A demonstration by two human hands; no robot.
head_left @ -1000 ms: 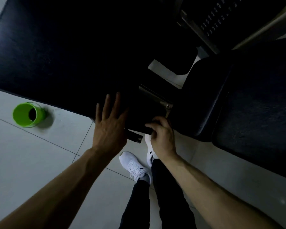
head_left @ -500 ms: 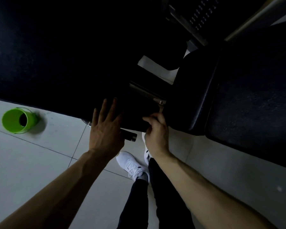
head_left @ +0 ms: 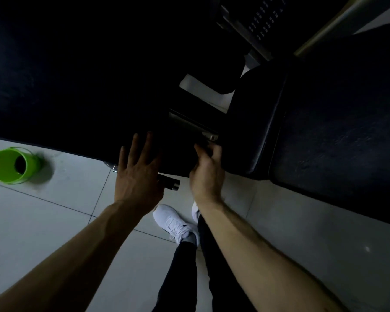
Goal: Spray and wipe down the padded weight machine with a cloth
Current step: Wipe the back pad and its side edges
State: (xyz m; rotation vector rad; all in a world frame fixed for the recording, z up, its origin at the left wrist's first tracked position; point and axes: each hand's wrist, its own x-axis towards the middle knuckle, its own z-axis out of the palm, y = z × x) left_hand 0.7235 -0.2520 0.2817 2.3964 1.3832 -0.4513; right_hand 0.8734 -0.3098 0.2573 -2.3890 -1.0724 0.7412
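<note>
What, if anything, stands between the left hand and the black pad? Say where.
Nothing visible does. The left hand, fingers straight, seems to lie right on the near edge of the pad. A metal tube shows beside the hand, below that edge, not between them.

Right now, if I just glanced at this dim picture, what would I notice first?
The bright green bucket on the pale tiled floor at far left stands out most against the gloom. At centre, the left hand lies spread flat on the edge of the big dark pad, while the right hand curls at the pad's edge beside it; whether it holds anything is too dark to tell.
</note>
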